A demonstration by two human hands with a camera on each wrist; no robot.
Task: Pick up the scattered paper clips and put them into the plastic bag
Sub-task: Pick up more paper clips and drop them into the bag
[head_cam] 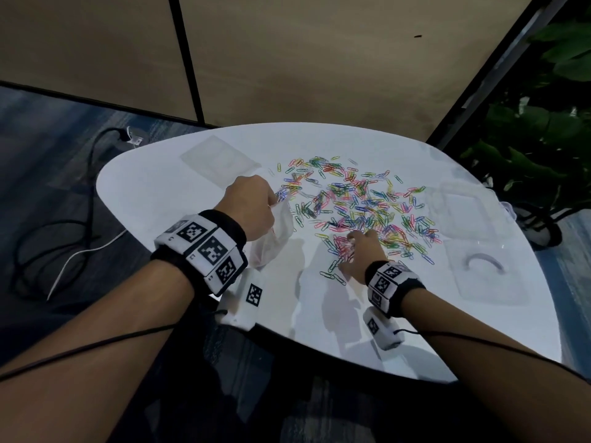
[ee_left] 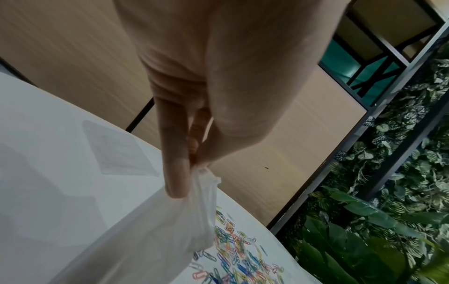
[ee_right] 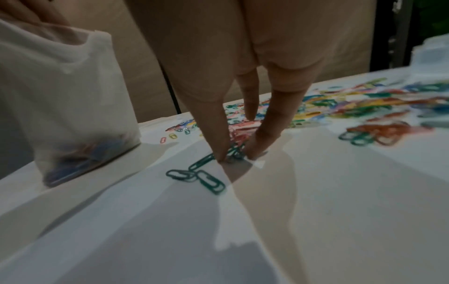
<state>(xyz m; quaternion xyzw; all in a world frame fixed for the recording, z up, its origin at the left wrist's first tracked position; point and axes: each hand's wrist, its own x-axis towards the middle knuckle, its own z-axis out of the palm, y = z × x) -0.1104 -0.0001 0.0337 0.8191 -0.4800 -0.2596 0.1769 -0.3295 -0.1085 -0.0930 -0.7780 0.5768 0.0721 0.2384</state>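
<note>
Several coloured paper clips (head_cam: pixel 358 203) lie scattered over the white table (head_cam: pixel 192 193). My left hand (head_cam: pixel 252 206) pinches the top edge of a translucent plastic bag (head_cam: pixel 275 241), held upright on the table with some clips (ee_right: pixel 80 153) at its bottom. The pinch on the bag's rim (ee_left: pixel 204 173) shows in the left wrist view. My right hand (head_cam: pixel 355 251) is down at the near edge of the pile, thumb and fingertips (ee_right: pixel 255 151) closing on a small bunch of green clips (ee_right: pixel 234 151). Three green clips (ee_right: pixel 196 175) lie just in front of it.
Clear plastic box lids or trays lie at the back left (head_cam: pixel 220 158) and along the right side (head_cam: pixel 479 270). A wood-panel wall stands behind the table, plants (head_cam: pixel 543 148) to the right, and cables (head_cam: pixel 64 231) on the floor at left.
</note>
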